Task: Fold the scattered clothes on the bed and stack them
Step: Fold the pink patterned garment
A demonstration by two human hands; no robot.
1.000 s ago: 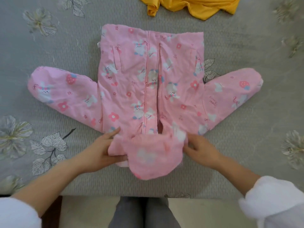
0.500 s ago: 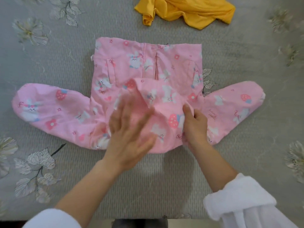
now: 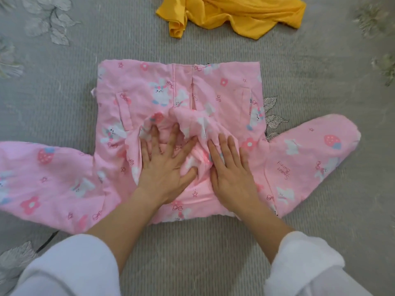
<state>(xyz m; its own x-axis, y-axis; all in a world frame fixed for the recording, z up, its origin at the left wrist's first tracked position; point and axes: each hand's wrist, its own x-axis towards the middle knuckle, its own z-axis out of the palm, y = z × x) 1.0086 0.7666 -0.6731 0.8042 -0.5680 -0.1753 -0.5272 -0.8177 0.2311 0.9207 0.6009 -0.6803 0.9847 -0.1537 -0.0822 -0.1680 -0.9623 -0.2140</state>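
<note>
Head view, single frame logged. I note a pink jacket (image 3: pixel 213 86) with a rabbit, flower and strawberry print, lying spread flat on the grey bed cover (image 3: pixel 320 86), front side up, with its zip line running away from the person. The hem is the far edge; the collar end is nearest the person. The hood (image 3: pixel 192 122) lies turned up over the jacket's chest, bunched into a ridge along its far edge. The left hand (image 3: pixel 164 165) lies palm down on the hood, fingers straight and fanned apart, pressing the cloth flat; it grips nothing. The right hand (image 3: pixel 233 167) lies just beside it, also palm down, fingers straight and close together, pressing the hood's other half; a fold of pink cloth rises between the two hands. I cannot tell whether the left thumb sits on or under that fold. Both jacket sleeves are still unfolded: the left one (image 3: pixel 53 184) runs out past the frame edge, and the right one (image 3: pixel 310 159) angles outward, its cuff resting on the cover near a printed leaf motif (image 3: pixel 273 120). A crumpled yellow garment (image 3: pixel 235 16) lies on the cover beyond the jacket's hem, apart from it and not folded. The person's forearms are bare, with white fleece cuffs (image 3: pixel 70 268) pushed up toward the elbows at the near edge of the frame.
</note>
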